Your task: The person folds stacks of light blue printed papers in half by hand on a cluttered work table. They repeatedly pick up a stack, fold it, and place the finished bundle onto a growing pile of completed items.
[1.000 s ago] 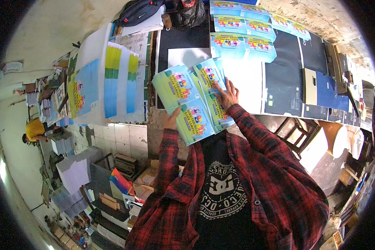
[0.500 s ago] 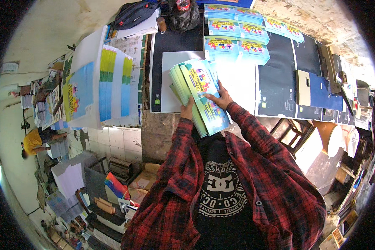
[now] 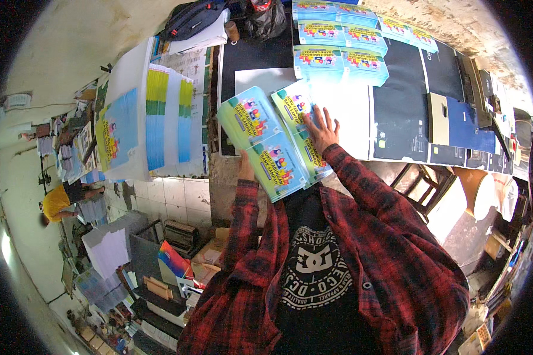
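Observation:
My left hand (image 3: pixel 247 167) grips the lower left edge of a bundle of printed covers (image 3: pixel 259 142), blue, green and yellow with colourful figures. The bundle lies tilted over the table's near edge, and most of my left fingers are hidden beneath it. Beside it, partly overlapped, is a second bundle of the same covers (image 3: pixel 295 106). My right hand (image 3: pixel 324 131) rests at that bundle's right edge, fingers spread, its thumb near the printed face. A pale grey sheet (image 3: pixel 260 78) lies under the bundles on the table.
Several neat stacks of matching covers (image 3: pixel 340 59) stand at the far side of the black-topped table (image 3: pixel 397 106). More upright printed stacks (image 3: pixel 156 118) are at left. A dark bag (image 3: pixel 195 21) and black plastic bag (image 3: pixel 265 22) lie at the back. A wooden stool (image 3: pixel 417 189) stands right.
The fanned covers have parted into two bundles. My left hand has moved left and lower with one bundle, now lying flatter. My right hand's fingers have spread.

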Demonstrator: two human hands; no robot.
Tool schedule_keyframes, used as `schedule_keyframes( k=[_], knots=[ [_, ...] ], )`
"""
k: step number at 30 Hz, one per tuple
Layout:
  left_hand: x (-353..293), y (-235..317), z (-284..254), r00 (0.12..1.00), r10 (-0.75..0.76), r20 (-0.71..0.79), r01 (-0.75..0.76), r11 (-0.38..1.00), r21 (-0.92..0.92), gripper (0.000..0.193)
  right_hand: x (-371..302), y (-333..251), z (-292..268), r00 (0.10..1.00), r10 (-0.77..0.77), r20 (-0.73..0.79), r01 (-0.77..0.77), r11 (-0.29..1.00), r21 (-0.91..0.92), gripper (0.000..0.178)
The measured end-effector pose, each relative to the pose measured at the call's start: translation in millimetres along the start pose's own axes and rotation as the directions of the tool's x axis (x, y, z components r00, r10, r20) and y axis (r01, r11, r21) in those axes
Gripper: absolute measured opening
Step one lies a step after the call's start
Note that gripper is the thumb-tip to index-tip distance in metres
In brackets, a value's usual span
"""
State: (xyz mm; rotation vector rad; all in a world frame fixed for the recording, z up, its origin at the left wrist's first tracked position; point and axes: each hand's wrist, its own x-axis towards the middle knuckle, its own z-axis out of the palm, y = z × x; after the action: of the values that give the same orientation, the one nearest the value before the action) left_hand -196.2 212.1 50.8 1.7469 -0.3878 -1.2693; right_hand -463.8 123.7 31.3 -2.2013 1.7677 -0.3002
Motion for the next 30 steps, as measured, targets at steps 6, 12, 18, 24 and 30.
schedule_keyframes(
  k=[6,12,18,24,30],
  knots=[
    [-35,53,70,0.957,0.197,0.214,-0.198,0.98,-0.016,0.051,16,15,10,0.965,0.125,0.231,-0.252,0.683,0.685,0.067],
    [-12,31,93,0.955,0.202,0.217,-0.2,0.979,-0.027,0.045,26,7,-19,0.95,0.027,0.312,-0.232,0.73,0.643,0.093],
    [-8,24,76,0.968,0.143,0.208,-0.144,0.989,-0.011,0.04,21,-5,-20,0.96,0.022,0.279,-0.167,0.844,0.509,0.08],
    [-5,32,78,0.93,0.22,0.294,-0.253,0.964,0.077,0.039,4,-50,-59,0.991,-0.114,-0.066,0.127,0.96,0.25,0.085],
    [6,21,79,0.95,0.194,0.245,-0.244,0.951,0.192,0.046,7,-54,-56,0.954,-0.272,0.125,0.26,0.96,0.107,0.068]
  ],
)
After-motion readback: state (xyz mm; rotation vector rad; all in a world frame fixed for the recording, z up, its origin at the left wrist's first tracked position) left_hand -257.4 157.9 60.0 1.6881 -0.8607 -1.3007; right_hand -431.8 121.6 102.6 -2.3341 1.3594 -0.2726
